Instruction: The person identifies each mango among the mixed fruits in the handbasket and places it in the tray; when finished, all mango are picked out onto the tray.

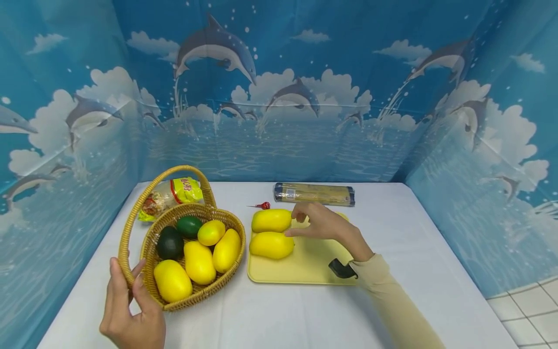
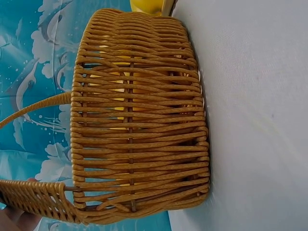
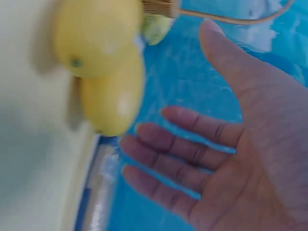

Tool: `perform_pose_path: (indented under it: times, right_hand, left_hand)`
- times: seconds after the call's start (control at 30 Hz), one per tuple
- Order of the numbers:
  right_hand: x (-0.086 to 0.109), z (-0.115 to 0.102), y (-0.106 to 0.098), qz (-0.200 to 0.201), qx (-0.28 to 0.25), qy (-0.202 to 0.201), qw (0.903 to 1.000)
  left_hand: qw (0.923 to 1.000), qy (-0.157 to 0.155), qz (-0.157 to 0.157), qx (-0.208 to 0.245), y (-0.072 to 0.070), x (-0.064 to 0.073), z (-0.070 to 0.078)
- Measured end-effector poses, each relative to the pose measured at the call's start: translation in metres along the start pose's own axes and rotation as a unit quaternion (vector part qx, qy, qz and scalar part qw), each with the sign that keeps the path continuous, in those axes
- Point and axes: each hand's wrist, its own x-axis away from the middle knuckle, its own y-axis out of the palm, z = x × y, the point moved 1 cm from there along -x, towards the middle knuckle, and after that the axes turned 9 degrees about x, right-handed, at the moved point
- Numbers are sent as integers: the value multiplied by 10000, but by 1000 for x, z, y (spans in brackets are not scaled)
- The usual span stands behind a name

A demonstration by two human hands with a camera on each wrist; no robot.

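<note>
My left hand (image 1: 131, 303) grips the arched handle of a wicker basket (image 1: 237, 225) near its base, thumb on one side and fingers on the other. Inside lie two dark green fruits (image 1: 170, 243), several yellow mangoes (image 1: 199, 262) and a smaller yellow fruit (image 1: 211, 233). On a pale yellow tray (image 1: 301, 271), two mangoes (image 1: 272, 245) lie side by side at the left end. My right hand (image 1: 322, 223) hovers over the tray just right of them, thumb and fingers apart. Seen from the right wrist, its palm (image 3: 240, 192) holds nothing.
Behind the basket lies a clear and yellow food bag (image 1: 170, 194). A long wrapped package (image 1: 314, 194) lies behind the tray, with a small red-handled pointed item (image 1: 263, 205) to its left. Dolphin-print curtains (image 1: 279, 140) enclose the white table (image 1: 418, 232) at the back and sides.
</note>
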Motion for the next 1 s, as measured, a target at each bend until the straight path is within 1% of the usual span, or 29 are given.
perform_pose_path:
  times: [0.07,0.1,0.2,0.3,0.43,0.57,0.7,0.9,1.0]
  right_hand:
    - [-4,-4,-7,74,-221,-385,9990]
    - [-6,-7,-10,84,-292,-516,9982]
    - [-15,-16,-17,75,-397,-773,9962]
    - [-25,-28,-22,36,-370,-986,9944]
    - [-41,-43,-28,-21,-386,-1467,9884]
    - [-60,-53,-30,-315,-644,-1824,9806]
    - [-80,-59,-27,-704,-1039,-2093,9698]
    - [-110,-69,-17,-1177,-1442,-2289,9555]
    - [-123,-76,-13,-1414,-1540,-2331,9497]
  left_hand:
    - [10000,9,36,1,0,0,0]
    - [10000,13,56,9,-1,0,0]
    - [10000,0,48,-16,-1,0,0]
    - [10000,4,42,-17,-1,0,0]
    - [10000,1,16,6,0,0,0]
    - [10000,-36,-23,-2,0,1,-2]
    - [10000,-37,-72,-32,0,1,-3]
    - [9999,-22,-96,-48,-1,1,-3]
    - [10000,13,-89,-18,0,1,-2]
